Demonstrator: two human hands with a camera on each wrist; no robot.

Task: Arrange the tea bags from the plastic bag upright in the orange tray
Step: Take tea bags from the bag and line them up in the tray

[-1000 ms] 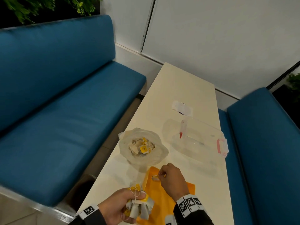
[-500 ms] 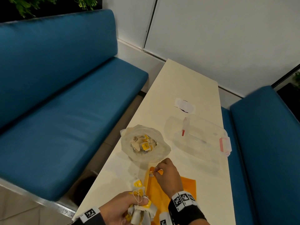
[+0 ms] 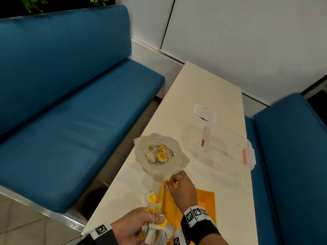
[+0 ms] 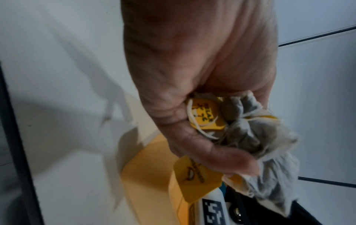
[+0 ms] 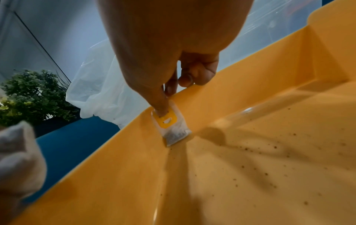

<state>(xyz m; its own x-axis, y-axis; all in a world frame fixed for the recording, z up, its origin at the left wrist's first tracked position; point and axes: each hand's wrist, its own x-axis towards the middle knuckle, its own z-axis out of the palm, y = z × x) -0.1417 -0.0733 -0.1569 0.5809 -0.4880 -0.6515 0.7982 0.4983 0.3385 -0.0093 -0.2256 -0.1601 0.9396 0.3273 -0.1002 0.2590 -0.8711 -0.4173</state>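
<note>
My right hand point(image 5: 173, 73) pinches one light, limp tea bag point(image 5: 172, 127) by its top against the orange tray point(image 5: 250, 152) corner wall, while my left hand point(image 4: 202, 94) clutches a soft bunch of tea bags point(image 4: 256, 137).

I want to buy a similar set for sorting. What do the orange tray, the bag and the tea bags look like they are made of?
Orange tray: apparently moulded plastic, smooth and slightly glossy, with rounded corners and light glints.
Plastic bag: thin translucent film, crinkled, contents showing through.
Tea bags: soft fibrous paper, crumpled, with white strings and yellow card-like tags.
</note>
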